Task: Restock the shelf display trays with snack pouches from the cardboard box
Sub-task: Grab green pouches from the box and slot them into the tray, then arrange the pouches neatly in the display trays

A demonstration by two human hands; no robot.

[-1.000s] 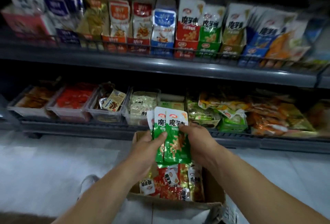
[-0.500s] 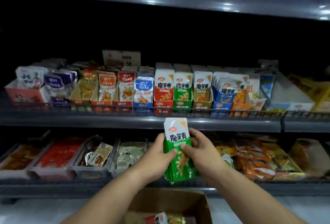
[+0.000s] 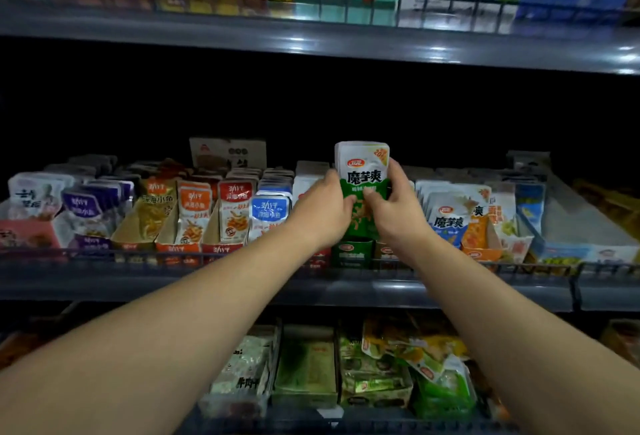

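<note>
Held green pouches (image 3: pixel 363 174) upright above the green display tray (image 3: pixel 351 252) on the middle shelf (image 3: pixel 242 282) with left grip (image 3: pixel 323 212) and right grip (image 3: pixel 394 216) both clamped round their lower half, crowded by blue-white pouches (image 3: pixel 448 223) at 3 o'clock, blue pouch (image 3: pixel 270 212) at 9 o'clock, wire rail (image 3: pixel 207 256) at 6 o'clock.

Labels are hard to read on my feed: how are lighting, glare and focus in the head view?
Head view: dim overall, black behind the middle shelf; glare streaks on the upper shelf edge; the green pouches gripped by the left hand and right hand read sharply; the lower trays look soft.
</note>
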